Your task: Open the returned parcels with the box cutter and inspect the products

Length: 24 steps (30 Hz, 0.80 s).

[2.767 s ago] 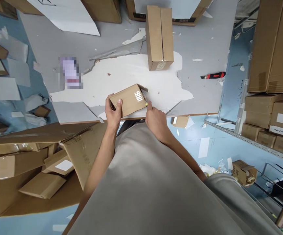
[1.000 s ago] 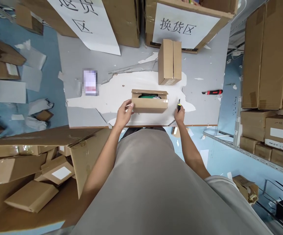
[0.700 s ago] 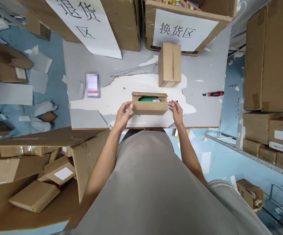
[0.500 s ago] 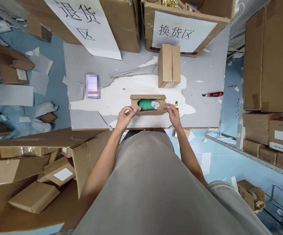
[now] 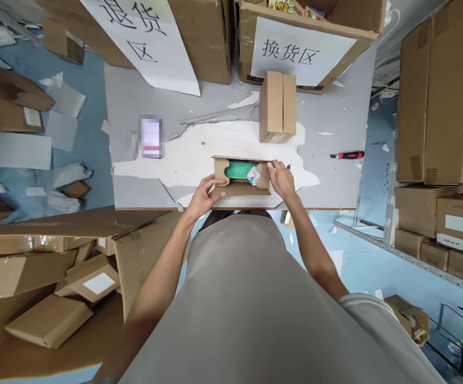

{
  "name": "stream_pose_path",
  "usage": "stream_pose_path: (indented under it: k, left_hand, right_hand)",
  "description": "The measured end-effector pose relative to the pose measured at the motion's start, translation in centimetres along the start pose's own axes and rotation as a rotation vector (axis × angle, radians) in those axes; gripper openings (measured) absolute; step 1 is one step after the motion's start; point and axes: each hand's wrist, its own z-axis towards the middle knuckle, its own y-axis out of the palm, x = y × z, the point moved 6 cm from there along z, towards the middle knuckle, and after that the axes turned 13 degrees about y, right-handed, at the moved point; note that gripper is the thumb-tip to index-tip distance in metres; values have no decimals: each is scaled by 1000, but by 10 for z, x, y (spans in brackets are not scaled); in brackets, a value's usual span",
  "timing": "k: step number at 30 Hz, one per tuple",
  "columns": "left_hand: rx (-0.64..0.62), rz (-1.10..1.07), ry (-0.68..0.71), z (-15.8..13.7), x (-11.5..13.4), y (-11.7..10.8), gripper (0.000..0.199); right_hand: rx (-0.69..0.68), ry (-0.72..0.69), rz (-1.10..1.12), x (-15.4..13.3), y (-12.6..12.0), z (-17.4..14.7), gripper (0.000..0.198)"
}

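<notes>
A small open cardboard box (image 5: 241, 189) lies near the front edge of the worktable. Inside it are a green object (image 5: 239, 170), shaped like a bottle or can, and a crumpled white-and-blue piece (image 5: 254, 175) at its right end. My left hand (image 5: 204, 198) grips the box's left end, fingers on the side flap and thumb by the lowered front flap. At the right end, my right hand (image 5: 281, 180) holds the upper corner, its fingertips on the cardboard edge. The undersides of the fingers are hidden.
A closed carton (image 5: 277, 106) stands behind the box. To the right lies a red-and-black utility knife (image 5: 348, 155); a blurred-out rectangular item (image 5: 151, 137) is at left. Large labelled cartons (image 5: 303, 56) line the back. A big carton (image 5: 147, 256) of parcels stands at lower left.
The front flap has folded down toward me, and the box gapes wider. My left hand has shifted slightly lower, and my right hand has moved up to the box's upper right corner.
</notes>
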Motion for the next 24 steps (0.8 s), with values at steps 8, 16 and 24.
stream_pose_path:
  k: [8, 16, 24]
  left_hand:
    - [-48, 49, -5, 10, -4, 3, 86]
    - [-105, 11, 10, 17, -7, 10, 99]
    - [134, 310, -74, 64, 13, 11, 122]
  right_hand:
    - [-20, -146, 326, -17, -4, 48, 87]
    - [87, 3, 389, -13, 18, 84, 78]
    - [239, 79, 409, -3, 8, 44, 37]
